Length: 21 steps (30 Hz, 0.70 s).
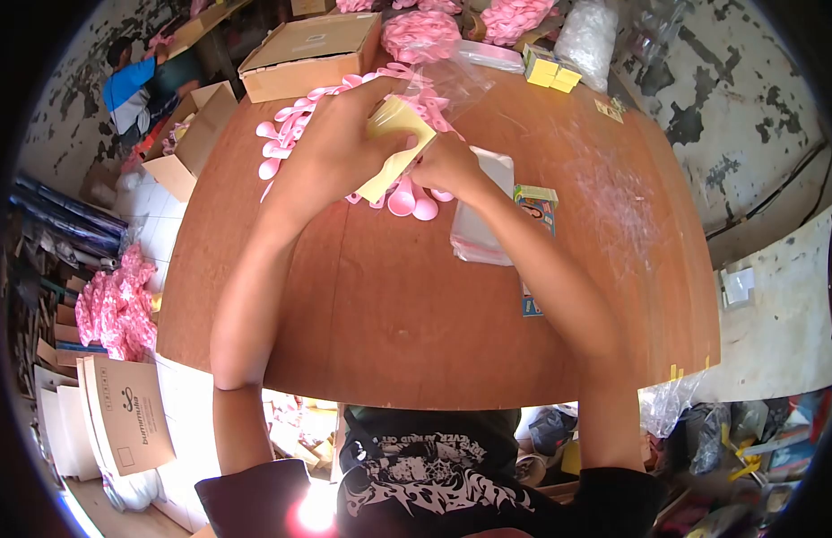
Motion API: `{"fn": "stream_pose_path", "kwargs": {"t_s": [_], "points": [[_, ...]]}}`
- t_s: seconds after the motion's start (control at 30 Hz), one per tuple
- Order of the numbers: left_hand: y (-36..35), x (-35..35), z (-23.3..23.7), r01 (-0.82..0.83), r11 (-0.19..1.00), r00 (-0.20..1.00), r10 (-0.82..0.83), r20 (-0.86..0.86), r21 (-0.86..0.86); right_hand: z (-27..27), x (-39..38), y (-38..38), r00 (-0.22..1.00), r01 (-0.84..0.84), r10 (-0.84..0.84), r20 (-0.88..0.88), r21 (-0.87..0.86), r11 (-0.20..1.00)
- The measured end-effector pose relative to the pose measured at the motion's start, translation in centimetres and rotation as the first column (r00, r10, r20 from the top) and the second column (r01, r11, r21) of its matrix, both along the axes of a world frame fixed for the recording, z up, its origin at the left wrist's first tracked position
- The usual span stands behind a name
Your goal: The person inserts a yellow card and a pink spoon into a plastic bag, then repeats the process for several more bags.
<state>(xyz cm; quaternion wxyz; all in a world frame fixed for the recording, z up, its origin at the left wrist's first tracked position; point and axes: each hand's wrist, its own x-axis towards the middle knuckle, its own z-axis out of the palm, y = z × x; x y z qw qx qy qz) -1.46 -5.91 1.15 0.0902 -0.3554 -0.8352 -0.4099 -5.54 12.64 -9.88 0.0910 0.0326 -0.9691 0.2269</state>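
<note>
My left hand (340,143) is closed around a pale yellow carton (400,148), tilted above the table, with the thumb pressed along its side. My right hand (447,169) is at the carton's right edge with its fingers curled; I cannot tell what is in them. Pink measuring spoons (295,125) lie spread on the table behind and under my hands, some with their scoops toward me (403,199). A stack of clear plastic bags (483,238) lies beneath my right forearm. Next to it is a blue printed carton (537,211), partly covered by the arm.
Along the back of the brown table (389,314) stand a cardboard box (310,56), bags of pink spoons (422,36), yellow cartons (550,70) and a clear plastic roll (586,45). An open carton (192,139) stands at the left, with another person (129,90) beyond it.
</note>
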Motion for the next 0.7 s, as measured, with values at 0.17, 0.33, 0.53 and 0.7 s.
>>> {"fn": "stream_pose_path", "kwargs": {"t_s": [0.17,0.33,0.53,0.7], "points": [[0.3,-0.3,-0.9,0.044,0.997,0.998,-0.042,-0.045,0.065,3.6,1.9,-1.6,0.989,-0.110,0.118,0.094,-0.088,0.990],[0.5,0.0,-0.9,0.045,0.998,0.998,-0.043,-0.038,0.050,3.1,1.7,-2.5,0.982,-0.136,0.084,-0.168,-0.325,0.936],[0.5,0.2,-0.7,0.038,0.999,0.999,-0.038,0.011,0.038,1.4,-0.1,-1.5,0.998,0.051,-0.054,-0.030,-0.095,0.994],[0.2,-0.6,-1.0,0.074,0.996,0.997,-0.075,0.011,0.058,3.0,3.3,3.9,0.999,-0.033,0.016,-0.034,-0.588,0.808]]}}
